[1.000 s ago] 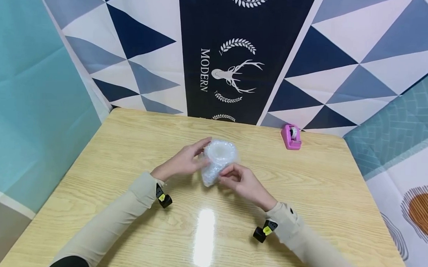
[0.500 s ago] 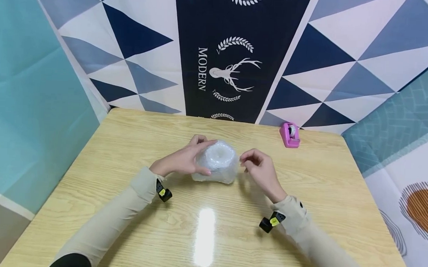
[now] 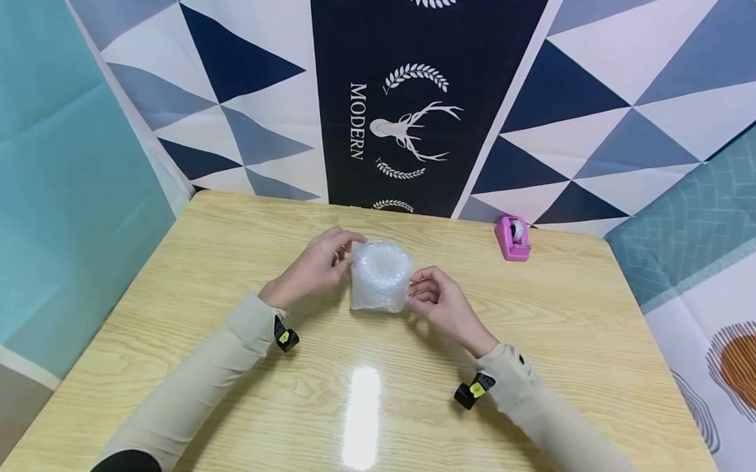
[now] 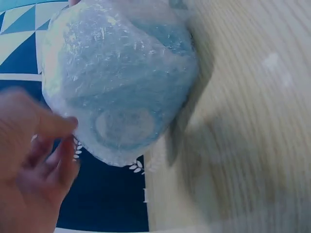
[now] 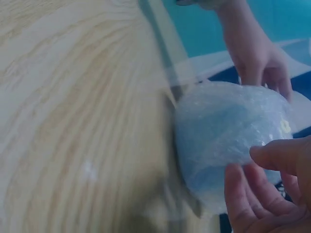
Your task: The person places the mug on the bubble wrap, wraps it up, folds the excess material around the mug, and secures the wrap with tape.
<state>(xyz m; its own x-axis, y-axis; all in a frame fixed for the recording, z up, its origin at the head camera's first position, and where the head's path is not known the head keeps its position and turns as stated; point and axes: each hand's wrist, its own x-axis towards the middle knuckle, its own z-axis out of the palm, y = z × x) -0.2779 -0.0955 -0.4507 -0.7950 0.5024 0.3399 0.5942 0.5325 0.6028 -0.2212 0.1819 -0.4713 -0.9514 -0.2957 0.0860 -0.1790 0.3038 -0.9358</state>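
Observation:
A bundle wrapped in clear bubble wrap (image 3: 381, 276) stands on the table, with a round, ring-like shape on top showing through the plastic. At its left side is my left hand (image 3: 319, 263), fingertips touching the upper left edge; in the left wrist view one fingertip of that hand (image 4: 36, 145) meets the wrap (image 4: 121, 73) and the other fingers bend loosely. My right hand (image 3: 441, 304) lies along the right side. Seen from the right wrist, the thumb and fingers of that hand (image 5: 277, 189) are spread apart close against the wrap (image 5: 228, 126). What the plastic encloses is hidden.
A pink tape dispenser (image 3: 513, 238) with a roll of tape stands near the table's back right corner. The wooden table (image 3: 223, 383) ends at a patterned cloth backdrop (image 3: 410, 29). Each wrist wears a small black camera.
The bundle has turned on the table and now shows a straight front edge. My left hand has drawn back to its left edge. My right hand came away, then returned to its right side.

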